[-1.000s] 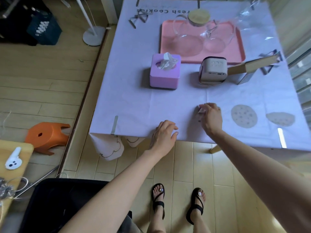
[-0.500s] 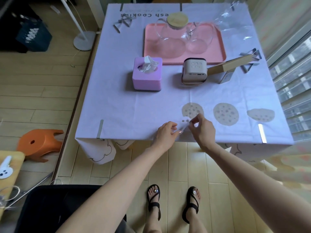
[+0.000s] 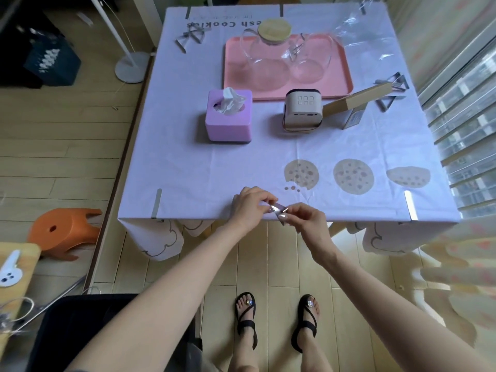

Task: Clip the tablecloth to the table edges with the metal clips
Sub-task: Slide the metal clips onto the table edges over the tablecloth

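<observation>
Nearest, at the near table edge: left hand [image 3: 248, 208] curled, fingertips pinched together on a small shiny metal clip [image 3: 276, 209]; right hand [image 3: 308, 220] likewise closed in a pinch on the same clip from the other side, thumb and forefinger pressed to it; both meeting over the hem of the tablecloth [image 3: 241, 167], about midway along the near edge; clip mostly covered by the fingers, so shape and whether it grips the cloth hard to make out.

Along that same edge, already seated: one clip [image 3: 156, 204] near the left corner, another clip [image 3: 410, 205] near the right corner, each a flat silver strip lying over the cloth; cloth pale lilac, smooth on top, printed with three cookie shapes [image 3: 353, 176] on the right, hanging below the edge in scalloped flaps.

Farther in, resting on the cloth: purple tissue box [image 3: 229, 116]; beige cube device [image 3: 303, 110] beside a tilted cardboard box [image 3: 349, 103]; behind them a pink tray [image 3: 341, 63] bearing a glass jug with a wooden lid [image 3: 274, 30] and a second glass vessel.

Farthest: loose spare clips [image 3: 189, 38] in a heap at the far left, more loose clips [image 3: 391, 89] at the right side; two strips just visible on the far edge, cut short by the frame; clear plastic wrap [image 3: 367, 30] at the far right corner, outline hard to trace.
</observation>
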